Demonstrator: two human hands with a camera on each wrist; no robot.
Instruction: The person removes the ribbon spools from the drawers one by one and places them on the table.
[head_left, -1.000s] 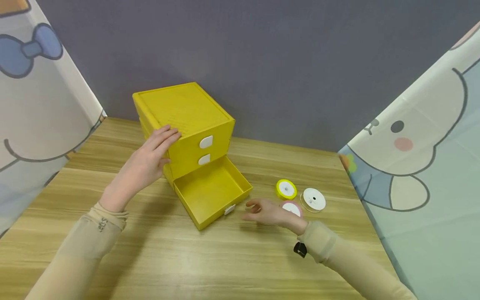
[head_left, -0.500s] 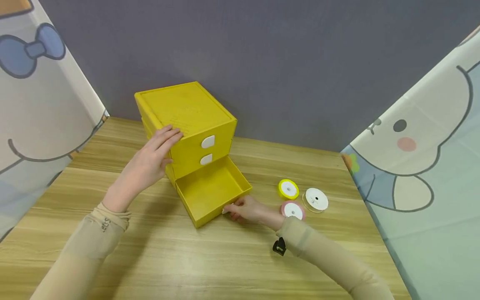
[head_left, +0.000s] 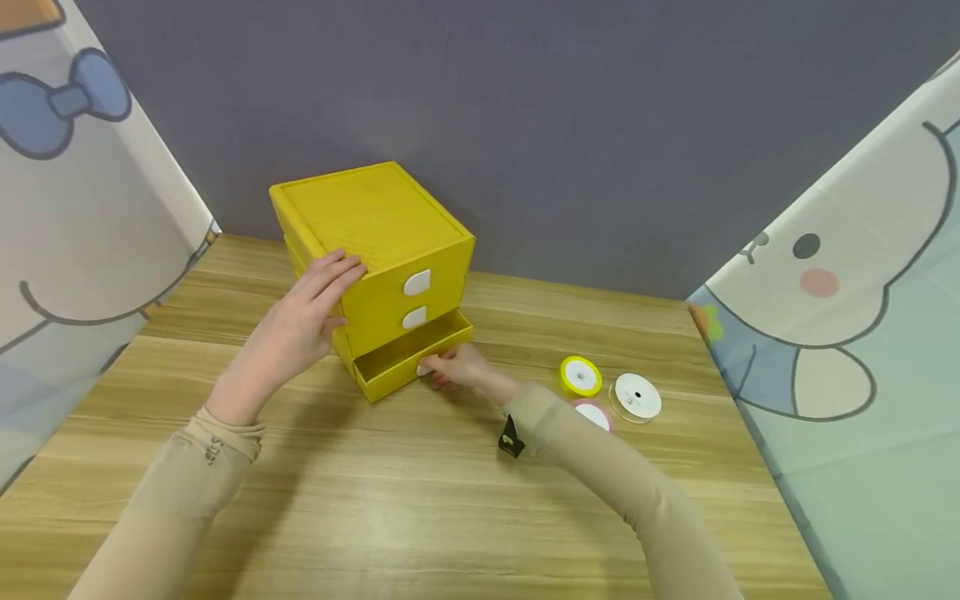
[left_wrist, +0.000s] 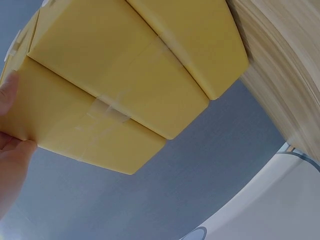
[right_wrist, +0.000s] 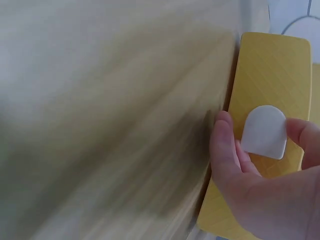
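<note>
A person sits at a pale wooden counter (head_left: pixel 420 500) facing a small yellow plastic chest of three stacked drawers (head_left: pixel 371 250), which stands at about 12 o'clock from the person, near the grey back wall.

The change over the last second is in the bottom yellow drawer (head_left: pixel 408 360). A second ago it stood pulled far out, its empty inside open to view. Now only a narrow strip of it juts from the chest, so it is nearly closed.

The right hand (head_left: pixel 453 368) has moved in from the spools to the drawer front. In the right wrist view its fingers (right_wrist: pixel 227 150) are curled about the white rounded tab handle (right_wrist: pixel 264 132), thumb on one side and a fingertip on the other, pressing the drawer inward.

The left hand (head_left: pixel 300 325) has stayed where it was, fingers straight and slightly spread, laid flat against the chest's left side and top edge, bracing it.

At about 3 o'clock from the chest, three ribbon spools lie flat on the counter: a yellow-rimmed one (head_left: pixel 581 377), a clear white one (head_left: pixel 637 397), and a pink one (head_left: pixel 596 414) partly hidden by the right sleeve.

By appearance, closing the drawer is almost done; a short push remains.
</note>
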